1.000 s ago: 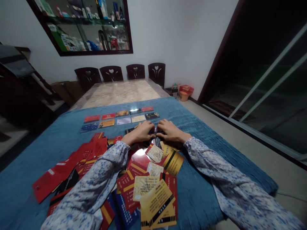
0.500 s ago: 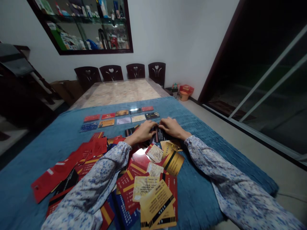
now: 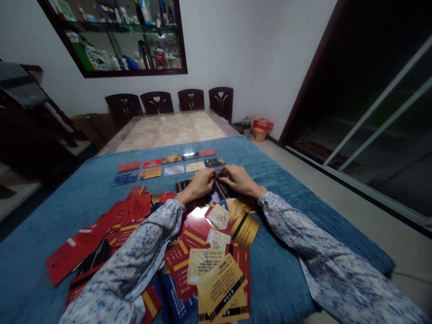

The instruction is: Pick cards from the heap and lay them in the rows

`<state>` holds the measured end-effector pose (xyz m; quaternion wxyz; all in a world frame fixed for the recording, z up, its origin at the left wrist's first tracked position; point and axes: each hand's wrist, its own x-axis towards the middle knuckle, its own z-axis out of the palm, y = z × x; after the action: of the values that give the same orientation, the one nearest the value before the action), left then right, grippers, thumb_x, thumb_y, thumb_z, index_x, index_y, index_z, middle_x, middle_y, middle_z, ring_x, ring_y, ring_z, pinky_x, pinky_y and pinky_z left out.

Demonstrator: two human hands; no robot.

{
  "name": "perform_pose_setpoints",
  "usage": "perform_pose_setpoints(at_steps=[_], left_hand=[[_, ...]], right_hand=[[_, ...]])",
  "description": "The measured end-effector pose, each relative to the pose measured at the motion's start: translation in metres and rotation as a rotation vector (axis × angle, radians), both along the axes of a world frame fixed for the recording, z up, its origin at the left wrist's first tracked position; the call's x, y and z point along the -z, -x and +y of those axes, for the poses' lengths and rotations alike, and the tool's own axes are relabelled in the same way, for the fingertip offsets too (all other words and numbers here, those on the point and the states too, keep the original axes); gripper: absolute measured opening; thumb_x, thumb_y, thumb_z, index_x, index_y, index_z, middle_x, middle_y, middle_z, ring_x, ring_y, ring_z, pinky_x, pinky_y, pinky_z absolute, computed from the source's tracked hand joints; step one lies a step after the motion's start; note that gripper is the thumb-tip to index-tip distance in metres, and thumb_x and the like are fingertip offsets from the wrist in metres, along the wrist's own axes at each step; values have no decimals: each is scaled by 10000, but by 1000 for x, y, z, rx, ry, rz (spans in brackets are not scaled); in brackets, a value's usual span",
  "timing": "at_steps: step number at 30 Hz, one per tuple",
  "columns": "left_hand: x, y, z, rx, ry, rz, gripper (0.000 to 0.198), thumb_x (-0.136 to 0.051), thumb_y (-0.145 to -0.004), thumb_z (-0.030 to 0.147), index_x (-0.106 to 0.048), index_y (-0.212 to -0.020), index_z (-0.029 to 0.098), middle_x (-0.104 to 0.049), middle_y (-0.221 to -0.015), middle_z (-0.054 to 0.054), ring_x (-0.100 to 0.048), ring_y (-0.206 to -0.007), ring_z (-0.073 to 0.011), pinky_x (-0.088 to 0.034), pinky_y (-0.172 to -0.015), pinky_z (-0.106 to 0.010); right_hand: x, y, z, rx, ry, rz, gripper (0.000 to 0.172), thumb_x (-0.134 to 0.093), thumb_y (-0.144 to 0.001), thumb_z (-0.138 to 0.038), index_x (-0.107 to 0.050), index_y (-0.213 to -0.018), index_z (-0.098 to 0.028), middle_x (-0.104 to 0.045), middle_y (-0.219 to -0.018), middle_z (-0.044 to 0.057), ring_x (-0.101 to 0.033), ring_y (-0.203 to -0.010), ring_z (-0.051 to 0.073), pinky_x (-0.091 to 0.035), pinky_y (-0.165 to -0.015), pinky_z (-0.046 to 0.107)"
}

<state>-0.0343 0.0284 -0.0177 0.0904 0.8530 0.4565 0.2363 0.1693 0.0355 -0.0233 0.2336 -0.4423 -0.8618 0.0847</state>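
A black card (image 3: 222, 188) with a pinkish stripe and small white print is tilted between my two hands, above the far end of a loose pile. My left hand (image 3: 201, 183) has its fingers closed at the card's left side. On the other side my right hand (image 3: 240, 181) curls its fingers over the card, and some fingertips are hidden. Gold cards (image 3: 245, 228) lie just below my right hand. Red cards (image 3: 130, 211) spread to the left, partly under my left sleeve. Beyond my hands, cards lie in two rows, among them an orange card (image 3: 150, 173) and a cream card (image 3: 195, 166).
A blue cloth (image 3: 276, 198) covers the near part of the table, and the bare stone-patterned tabletop (image 3: 168, 128) shows beyond it. Several dark chairs (image 3: 157, 102) line the far end. An orange bucket (image 3: 259, 134) stands on the floor at the right.
Both hands have shifted slightly to the left and drawn closer together. The black card between them has turned from nearly upright to a slant.
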Motion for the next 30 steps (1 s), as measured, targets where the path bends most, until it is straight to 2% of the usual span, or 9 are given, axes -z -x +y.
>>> perform_pose_setpoints(at_steps=[3, 7, 11, 15, 21, 25, 30], left_hand=[[1, 3, 3, -48, -15, 18, 202, -492, -887, 120, -675, -953, 176, -711, -943, -87, -657, -889, -218, -531, -864, -359], [1, 3, 3, -84, -26, 31, 213, -475, -891, 110, -666, -959, 174, -707, -949, -97, -654, -910, -230, -522, -878, -372], [-1, 2, 0, -97, -23, 56, 229, -473, -890, 112, -667, -994, 174, -702, -977, -112, -655, -936, -248, -522, -886, -392], [-2, 2, -2, -102, -19, 82, 263, -467, -896, 122, -665, -1058, 185, -702, -1012, -113, -661, -977, -256, -522, -912, -408], [-3, 0, -4, -90, 4, 107, 353, -468, -904, 136, -649, -1201, 201, -727, -1040, -114, -685, -998, -268, -524, -920, -420], [-4, -1, -5, -95, 13, 95, 365, -463, -909, 134, -660, -1210, 192, -750, -1049, -123, -701, -1004, -275, -522, -925, -415], [-3, -2, -5, -103, -4, 78, 358, -486, -900, 126, -689, -1189, 184, -769, -1019, -118, -718, -945, -258, -532, -883, -369]], right_hand=[[-7, 0, -8, 0, 50, -42, 319, -682, -923, -396, -612, -1159, -192, -736, -988, 77, -657, -935, 246, -402, -808, 335], [-11, 4, -15, 16, 75, -150, 519, -744, -850, -536, -586, -1199, -186, -737, -1057, 121, -667, -982, 296, -389, -780, 346], [-13, 9, -20, 30, 76, -188, 620, -752, -811, -607, -569, -1225, -183, -722, -1124, 155, -650, -1053, 341, -395, -806, 376], [-15, 10, -22, 32, 78, -193, 635, -754, -796, -610, -562, -1235, -194, -703, -1187, 161, -627, -1100, 353, -403, -839, 398], [-23, 8, -26, 59, 84, -237, 574, -719, -822, -442, -542, -1296, -170, -694, -1199, 165, -621, -1127, 354, -412, -868, 412], [-26, 7, -29, 16, 95, -246, 627, -699, -833, -490, -522, -1324, -143, -656, -1271, 193, -606, -1167, 369, -418, -897, 442], [-24, 6, -28, -16, 105, -259, 685, -723, -810, -484, -500, -1365, -150, -633, -1247, 182, -608, -1147, 358, -438, -906, 452]])
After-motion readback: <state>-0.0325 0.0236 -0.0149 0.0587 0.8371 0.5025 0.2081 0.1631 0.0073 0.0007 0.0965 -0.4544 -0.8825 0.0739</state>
